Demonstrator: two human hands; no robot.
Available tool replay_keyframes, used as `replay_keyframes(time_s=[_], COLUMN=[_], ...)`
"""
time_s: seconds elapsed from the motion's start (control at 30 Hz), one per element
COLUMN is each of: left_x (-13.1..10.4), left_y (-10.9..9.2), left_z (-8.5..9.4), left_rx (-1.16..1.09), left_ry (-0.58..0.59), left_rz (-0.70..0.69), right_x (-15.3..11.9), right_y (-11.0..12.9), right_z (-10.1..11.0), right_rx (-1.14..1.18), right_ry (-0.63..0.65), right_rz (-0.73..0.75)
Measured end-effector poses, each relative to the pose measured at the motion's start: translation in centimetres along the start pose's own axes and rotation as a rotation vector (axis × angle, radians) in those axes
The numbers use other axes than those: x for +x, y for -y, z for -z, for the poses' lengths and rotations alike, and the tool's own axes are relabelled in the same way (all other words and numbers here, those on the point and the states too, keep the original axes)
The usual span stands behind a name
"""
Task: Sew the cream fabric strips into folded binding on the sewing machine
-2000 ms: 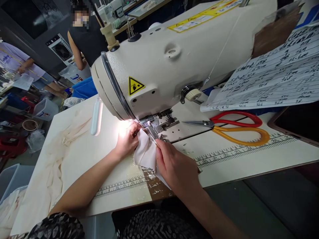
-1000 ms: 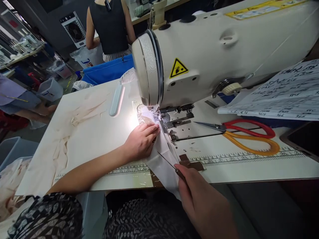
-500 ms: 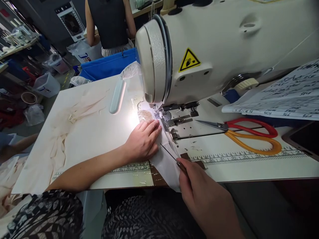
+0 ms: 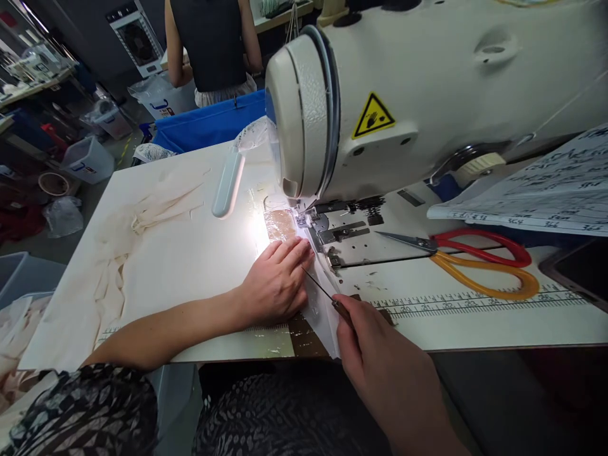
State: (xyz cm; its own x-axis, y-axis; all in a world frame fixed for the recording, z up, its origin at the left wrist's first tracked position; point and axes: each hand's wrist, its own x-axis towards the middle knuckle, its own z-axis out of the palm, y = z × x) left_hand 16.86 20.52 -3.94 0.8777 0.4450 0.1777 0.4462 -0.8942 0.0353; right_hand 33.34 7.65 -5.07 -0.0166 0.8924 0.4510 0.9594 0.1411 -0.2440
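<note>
- Pressing down on white fabric [image 4: 324, 323], the left hand [image 4: 278, 278] lies palm down, fingers close together; whether its grip pinches the cloth cannot be told.
- Right hand [image 4: 387, 354]: grip pinching the brown handle of a pointed tool [image 4: 341, 310], near the front edge of the tabletop [image 4: 166, 272]. The tip lies over the fabric, just beside the left fingers; contact cannot be confirmed.
- Fabric runs from beneath the head of the sewing machine [image 4: 418, 95] to the tabletop's front edge.
- Scissors [image 4: 432, 244] with red and orange handles lie right of the fabric, behind the ruler scale [image 4: 441, 303] along the front edge.
- Light-blue bar [image 4: 227, 188] rests toward the far edge, left of the machine.
</note>
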Motion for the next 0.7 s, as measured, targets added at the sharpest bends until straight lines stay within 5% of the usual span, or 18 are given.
replay_keyframes(time_s=[0.7], left_x=[0.7], left_y=[1.2], left_z=[0.3], left_rx=[0.016], left_ry=[-0.019], left_rz=[0.049], right_x=[2.8], right_y=[0.6], right_z=[-0.9], right_rx=[-0.026], right_ry=[-0.056], right_rz=[0.043])
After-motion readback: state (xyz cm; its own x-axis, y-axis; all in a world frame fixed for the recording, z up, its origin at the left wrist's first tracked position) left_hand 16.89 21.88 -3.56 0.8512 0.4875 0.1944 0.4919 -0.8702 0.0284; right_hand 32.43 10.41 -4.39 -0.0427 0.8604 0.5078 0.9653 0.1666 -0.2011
